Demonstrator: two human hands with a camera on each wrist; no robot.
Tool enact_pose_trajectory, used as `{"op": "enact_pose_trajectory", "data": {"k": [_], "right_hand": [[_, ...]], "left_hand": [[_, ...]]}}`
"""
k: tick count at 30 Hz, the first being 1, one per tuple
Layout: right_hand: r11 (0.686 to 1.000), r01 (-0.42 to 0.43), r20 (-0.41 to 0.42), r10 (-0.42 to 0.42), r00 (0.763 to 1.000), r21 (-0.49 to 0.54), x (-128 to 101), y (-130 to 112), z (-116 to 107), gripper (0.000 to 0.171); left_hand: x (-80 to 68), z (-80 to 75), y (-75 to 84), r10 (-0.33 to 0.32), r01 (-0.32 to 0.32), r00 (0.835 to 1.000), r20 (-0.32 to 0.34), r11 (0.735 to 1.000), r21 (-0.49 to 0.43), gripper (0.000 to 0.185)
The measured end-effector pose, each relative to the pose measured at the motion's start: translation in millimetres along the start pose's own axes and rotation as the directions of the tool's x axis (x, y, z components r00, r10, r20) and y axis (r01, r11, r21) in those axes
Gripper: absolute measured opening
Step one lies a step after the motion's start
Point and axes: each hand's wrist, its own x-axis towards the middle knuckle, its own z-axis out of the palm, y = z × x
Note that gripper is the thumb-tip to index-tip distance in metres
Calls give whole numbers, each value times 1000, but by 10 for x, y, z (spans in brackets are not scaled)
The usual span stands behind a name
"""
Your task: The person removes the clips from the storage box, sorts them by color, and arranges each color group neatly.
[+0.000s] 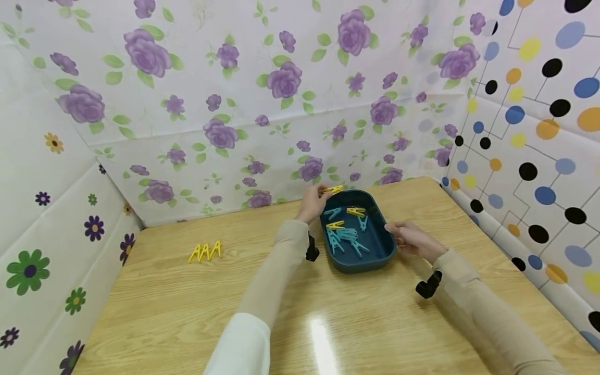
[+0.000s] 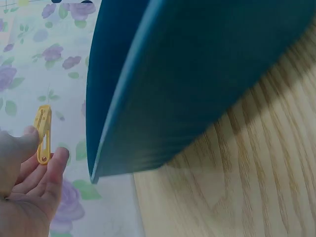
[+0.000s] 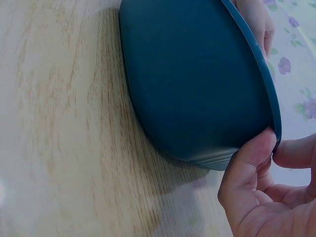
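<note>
Fingers of the left hand (image 1: 311, 202) pinch a yellow clothespin (image 1: 334, 189) by its end, holding it just above the far left rim of the dark blue tray (image 1: 375, 253); the left wrist view shows the same peg (image 2: 43, 134) caught between thumb and fingertips, clear of the tray wall (image 2: 197, 79), so it looks lifted free rather than resting on anything. Across the tray, the right hand (image 1: 412, 239) grips the near right rim, thumb hooked over the edge and fingers curled against the outer wall (image 3: 197, 89), a hold that seems meant to keep the tray from sliding on the smooth counter (image 1: 187, 312) while the other hand works. Inside the tray lie several more pegs in a loose heap, blue ones (image 1: 346, 240) mostly toward the near end and two other yellow ones (image 1: 354, 211) among them. Well apart to the left, a small row of yellow clothespins (image 1: 205, 252) stands side by side on the counter, set off from the mixed pile by colour. Flowered sheeting (image 1: 281, 104) backs the counter, and dotted sheeting (image 1: 539, 130) closes the right side
</note>
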Motion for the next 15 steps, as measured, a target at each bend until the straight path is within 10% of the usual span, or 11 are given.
{"op": "enact_pose_trajectory", "data": {"k": [15], "right_hand": [[1000,-19,-8,19,1000,-19,7,2,2,56]], "left_hand": [[-88,-114,-338,-30,32,991,-128,999,9,32]]}}
